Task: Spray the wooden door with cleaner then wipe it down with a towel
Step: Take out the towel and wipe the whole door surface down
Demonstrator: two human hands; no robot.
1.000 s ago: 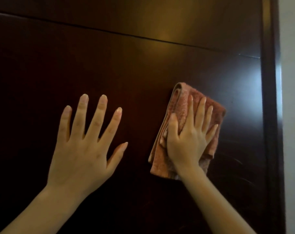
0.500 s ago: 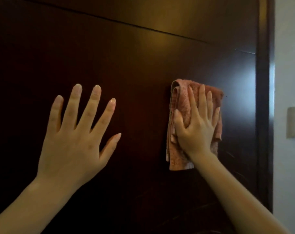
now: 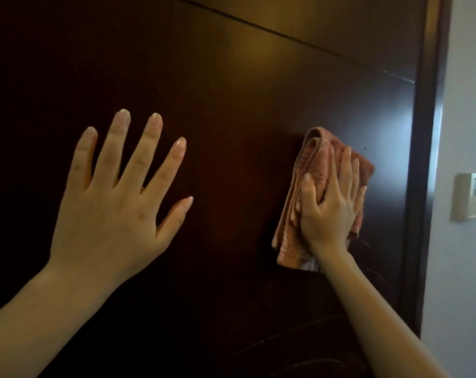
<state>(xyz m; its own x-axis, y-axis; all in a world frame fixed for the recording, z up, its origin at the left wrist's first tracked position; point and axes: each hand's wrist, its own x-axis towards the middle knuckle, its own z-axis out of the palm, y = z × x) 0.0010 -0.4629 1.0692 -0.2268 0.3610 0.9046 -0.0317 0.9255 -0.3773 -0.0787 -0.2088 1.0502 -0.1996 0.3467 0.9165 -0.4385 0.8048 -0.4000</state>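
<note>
Wiping was the step in hand: my right hand point(image 3: 330, 211) pressed the folded towel point(image 3: 317, 170) flat against the wooden door point(image 3: 231, 110) near its right edge; my left hand point(image 3: 117, 203) lay spread, holding nothing; next, I judged, firm strokes across the unwiped panel.

Pretty dim shot you've got here, with a warm glow smeared across the top of the door point(image 3: 231, 77). There's cooler glare near its right edge, and everything's kinda soft.

Left hand point(image 3: 114, 211) flat, fingers point(image 3: 152, 143) spread wide (thumb out); right hand point(image 3: 331, 211) pressed flat, both arms raised.
</note>
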